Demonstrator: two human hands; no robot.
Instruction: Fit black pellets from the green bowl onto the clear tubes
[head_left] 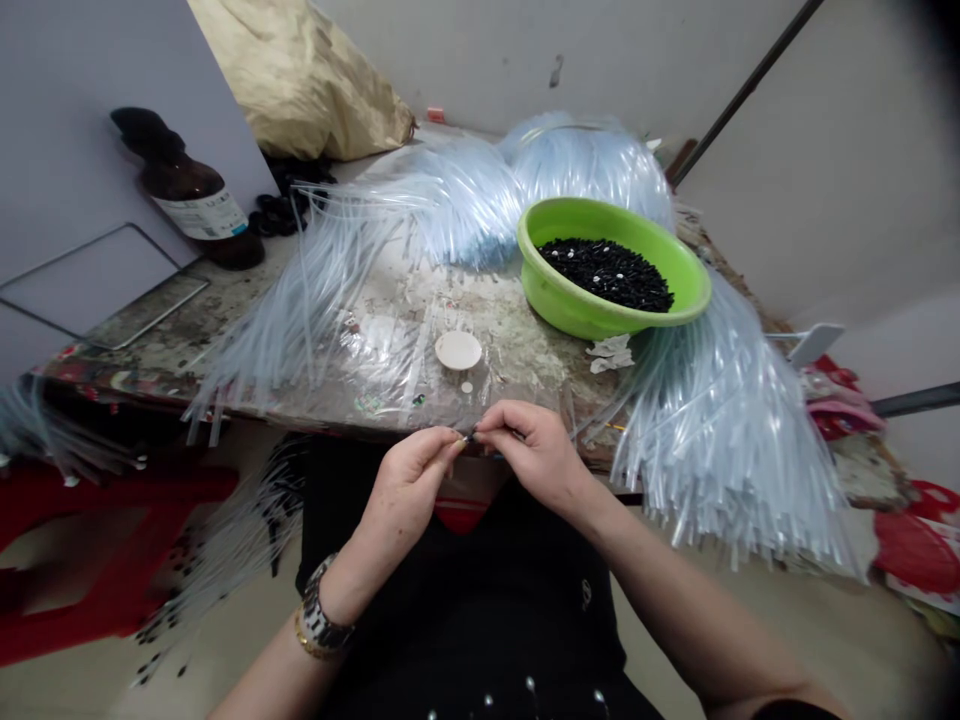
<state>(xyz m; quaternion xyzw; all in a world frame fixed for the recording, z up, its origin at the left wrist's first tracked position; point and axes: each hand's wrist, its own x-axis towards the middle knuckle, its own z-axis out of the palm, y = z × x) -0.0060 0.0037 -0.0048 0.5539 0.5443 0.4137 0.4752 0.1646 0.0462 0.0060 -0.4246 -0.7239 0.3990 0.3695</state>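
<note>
Just beyond the table's front edge, my left hand and my right hand meet with thumbs and forefingers pinched. A small black piece shows between the fingertips, gripped by my right hand. What my left fingertips pinch against it is too small to make out. Beyond my hands lies a small white dish, with a white dot in front of it. A green basin stands farther right, holding many small black pieces and a few whitish bits.
Clear plastic tubes hang over the table's right edge; more tubes spread across the back and left. A brown bottle stands at left, near a wire frame. A red stool and black-tipped tubes are below.
</note>
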